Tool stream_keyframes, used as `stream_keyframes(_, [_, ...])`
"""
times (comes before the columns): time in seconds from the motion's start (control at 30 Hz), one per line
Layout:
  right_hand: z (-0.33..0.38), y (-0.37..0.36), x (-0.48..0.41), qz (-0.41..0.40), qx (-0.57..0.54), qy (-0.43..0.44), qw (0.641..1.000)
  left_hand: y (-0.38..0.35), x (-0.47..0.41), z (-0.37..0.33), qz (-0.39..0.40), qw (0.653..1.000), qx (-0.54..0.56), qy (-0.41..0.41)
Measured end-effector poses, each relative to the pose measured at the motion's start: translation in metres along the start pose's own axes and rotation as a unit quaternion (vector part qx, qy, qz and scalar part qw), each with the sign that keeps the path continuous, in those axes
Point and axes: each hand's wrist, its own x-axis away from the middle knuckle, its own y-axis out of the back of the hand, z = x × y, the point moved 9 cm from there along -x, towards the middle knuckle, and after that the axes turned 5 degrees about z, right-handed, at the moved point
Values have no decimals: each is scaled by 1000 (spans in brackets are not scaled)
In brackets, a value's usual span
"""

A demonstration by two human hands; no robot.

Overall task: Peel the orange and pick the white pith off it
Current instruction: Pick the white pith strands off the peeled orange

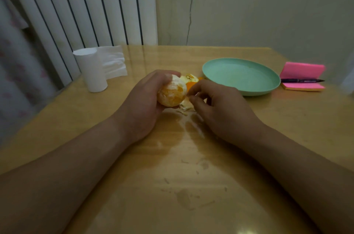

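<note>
Desk (pixel 172 166): pale wood, glossy, stained and smeared between my forearms, set against a wall and a white ribbed radiator.

Plate (pixel 249 92): green, round, far right of centre, nothing visible in it.

Tissue roll (pixel 92 72): white, upright at the far left, one sheet hanging loose behind it.

Left grip (pixel 141 103): clamped on the orange, fingers curled over its top and far side, palm under it, wrist resting on the desk.

Right grip (pixel 220 107): fingers curled, thumb and forefinger tips drawn together just beside the orange's right side. Whether a strand of pith lies between them I cannot tell.

Sticky notes (pixel 302 70): pink pad, folded open, just right of the plate.

Orange (pixel 172 91): at the middle of the desk, in the left grip, fully peeled, with white pith patches over much of the flesh.

Pen (pixel 301 80): dark, lying across the sticky notes.

Peel (pixel 190 80): loose pieces on the desk behind the orange, near the plate's left edge.

Pith scraps (pixel 183 108): pale shreds on the desk just below the orange, between both grips
</note>
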Motion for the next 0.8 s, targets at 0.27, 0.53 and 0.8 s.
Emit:
stream_keyframes(0.27, [7, 5, 3, -27, -40, 8, 999, -2, 2, -8, -7, 997, -79, -25])
stream_keyframes(0.53, [12, 7, 6, -47, -55, 25, 997, 0, 2, -6, -5, 995, -101, -6])
stream_keyframes(0.8, [20, 11, 5, -47, 46, 49, 997, -5, 3, -7, 1, 989, -148, -19])
